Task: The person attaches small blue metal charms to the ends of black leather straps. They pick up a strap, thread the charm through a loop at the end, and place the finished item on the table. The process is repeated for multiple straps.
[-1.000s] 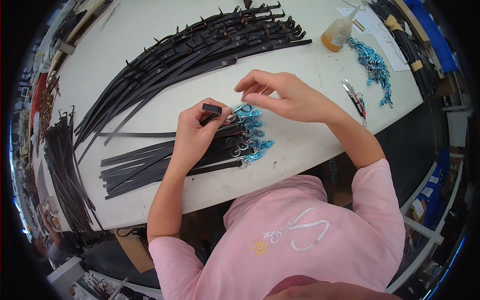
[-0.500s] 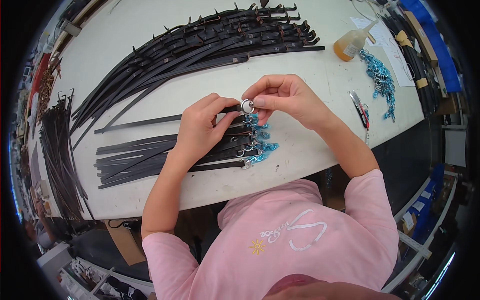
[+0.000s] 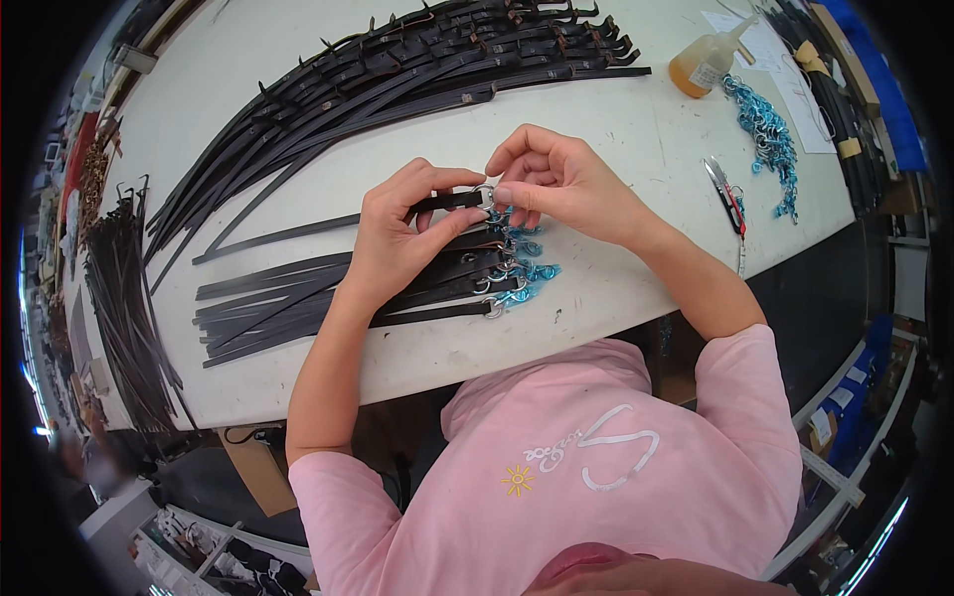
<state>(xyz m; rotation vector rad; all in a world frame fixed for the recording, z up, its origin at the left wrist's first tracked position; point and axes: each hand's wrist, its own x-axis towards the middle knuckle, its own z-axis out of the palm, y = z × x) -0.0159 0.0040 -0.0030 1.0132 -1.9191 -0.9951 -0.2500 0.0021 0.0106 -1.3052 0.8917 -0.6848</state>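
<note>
"Black strap [image 3: 452,202] first: where is it?"

"Up between the two hands, above the bench [image 3: 596,288]. Its long tail runs off to the left, past the left hand [image 3: 394,219]."

"And what has that hand got?"

"The strap itself, clamped close to the end, fingers above and thumb below."

"The right hand [image 3: 552,184]?"

"Pinched on the metal ring [image 3: 487,196] at the strap's end. How the fingertips meet behind it, I can't tell; that side is hidden. The two hands are near each other, with the ring between them."

"What lies below?"

"A row of loose straps [image 3: 288,316], nearly side by side, closer to the person's body. At their right ends are rings and blue-wrapped clasps [image 3: 542,271]."

"And farther out?"

"A big strap pile [image 3: 427,74] fans along the far side, many of its ends bent up. A dark strap bundle [image 3: 129,308] sits at the left edge. Over on the right, well apart from the hands, are the red-handled snips [image 3: 728,199], a heap of blue-wrapped hardware [image 3: 767,139] and a bottle [image 3: 701,68] with amber liquid in it, leaning its nozzle rightward."
</note>
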